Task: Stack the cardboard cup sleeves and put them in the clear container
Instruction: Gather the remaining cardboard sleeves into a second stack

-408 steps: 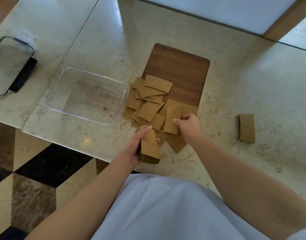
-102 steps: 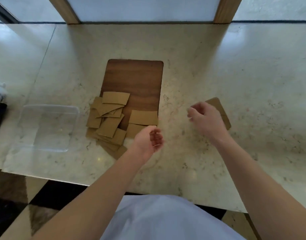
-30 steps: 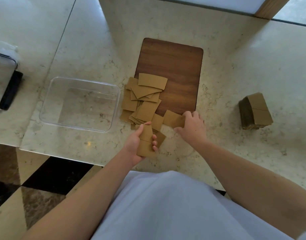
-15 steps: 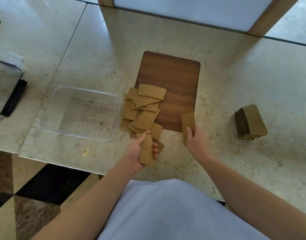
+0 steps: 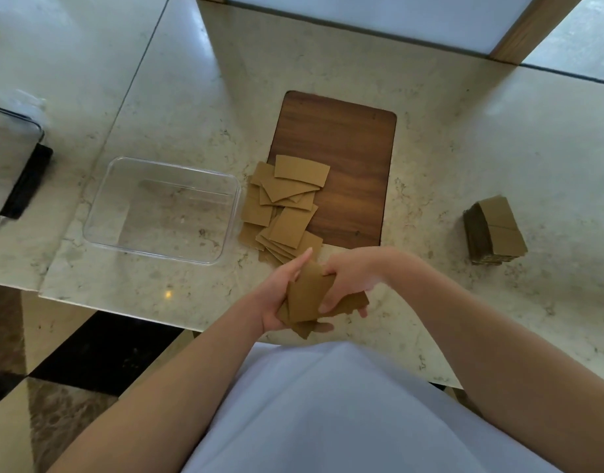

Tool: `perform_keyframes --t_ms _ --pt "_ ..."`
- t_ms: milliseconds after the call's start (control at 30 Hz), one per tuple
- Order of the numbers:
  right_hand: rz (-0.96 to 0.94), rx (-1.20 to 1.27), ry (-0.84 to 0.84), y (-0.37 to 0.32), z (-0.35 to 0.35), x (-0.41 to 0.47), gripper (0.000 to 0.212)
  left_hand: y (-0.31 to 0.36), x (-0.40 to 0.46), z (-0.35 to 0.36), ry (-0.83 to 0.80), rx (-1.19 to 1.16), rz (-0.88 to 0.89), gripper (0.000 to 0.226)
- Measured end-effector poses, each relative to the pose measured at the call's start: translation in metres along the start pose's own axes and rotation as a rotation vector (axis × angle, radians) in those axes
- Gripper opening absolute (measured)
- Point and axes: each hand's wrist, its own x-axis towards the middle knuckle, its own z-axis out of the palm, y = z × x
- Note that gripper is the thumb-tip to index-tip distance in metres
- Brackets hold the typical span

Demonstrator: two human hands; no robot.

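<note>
Near the counter's front edge my left hand point(image 5: 276, 298) holds a small stack of brown cardboard sleeves point(image 5: 307, 297). My right hand point(image 5: 353, 279) grips the same stack from the right, pressing a sleeve onto it. A loose pile of several sleeves point(image 5: 283, 206) lies partly on a wooden board point(image 5: 348, 158), between the board and the clear container point(image 5: 99, 220). The container holds nothing. A finished stack of sleeves point(image 5: 495, 232) stands on the counter at the right.
A grey lidded box on a black base point(image 5: 10, 165) sits at the far left. The marble counter's front edge point(image 5: 123, 310) runs just below my hands, with checkered floor beyond. A wall with wooden posts point(image 5: 529, 29) bounds the back.
My right hand has carried a sleeve from the board's near edge over to the stack in my left hand. Both hands now meet on that stack.
</note>
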Motion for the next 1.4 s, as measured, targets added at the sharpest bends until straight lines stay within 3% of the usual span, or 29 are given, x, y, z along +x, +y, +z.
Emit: perform_keyframes --t_ms 100,233,300,367,467,533,600,700,767,967,1033,1133,1233,1367,1400 --pt "0.076 -0.325 0.016 -0.022 -0.011 -0.001 0.033 0.001 -0.006 -0.005 -0.196 0.100 -0.029 0.078" --pt "0.187 -0.759 0.139 -0.058 -0.016 0.001 0.079 0.012 -0.010 -0.004 -0.270 0.172 -0.008 0.069" --pt "0.106 -0.752 0.188 -0.066 -0.023 0.006 0.098 0.014 -0.010 -0.008 -0.213 0.173 0.060 0.067" --pt "-0.006 -0.458 0.208 -0.062 -0.042 0.009 0.102 0.018 -0.008 -0.016 -0.116 0.104 0.136 0.067" --pt "-0.128 0.076 0.260 -0.053 -0.078 0.013 0.094 0.033 -0.006 -0.028 -0.048 -0.126 0.249 0.063" --pt "-0.121 0.299 0.378 -0.048 -0.100 0.027 0.072 0.046 -0.005 -0.035 0.000 -0.317 0.275 0.058" --pt "-0.039 0.259 0.601 -0.040 -0.121 0.042 0.054 0.060 -0.003 -0.038 0.034 -0.466 0.281 0.050" --pt "0.061 0.049 0.787 -0.031 -0.150 0.069 0.055 0.076 0.005 -0.043 0.142 -0.511 0.320 0.027" --pt "0.074 -0.034 0.810 -0.030 -0.157 0.086 0.065 0.084 0.012 -0.044 0.226 -0.510 0.333 0.010" --pt "0.104 -0.116 0.898 -0.026 -0.162 0.121 0.074 0.089 0.025 -0.046 0.259 -0.480 0.316 0.017" --pt "0.138 -0.121 0.879 -0.019 -0.164 0.122 0.066 0.089 0.028 -0.045 0.266 -0.453 0.328 0.015" --pt "0.020 0.023 0.864 -0.005 -0.156 0.113 0.030 0.088 0.029 -0.045 0.278 -0.449 0.333 0.017" --pt "-0.152 0.159 0.909 0.002 -0.130 0.091 0.033 0.086 0.029 -0.044 0.279 -0.516 0.325 0.024" --pt "-0.300 0.387 0.921 0.006 -0.087 0.066 0.005 0.082 0.027 -0.040 0.275 -0.522 0.326 0.028" --pt "-0.305 0.521 0.896 0.005 -0.078 0.061 0.008 0.080 0.026 -0.038 0.271 -0.514 0.322 0.028"
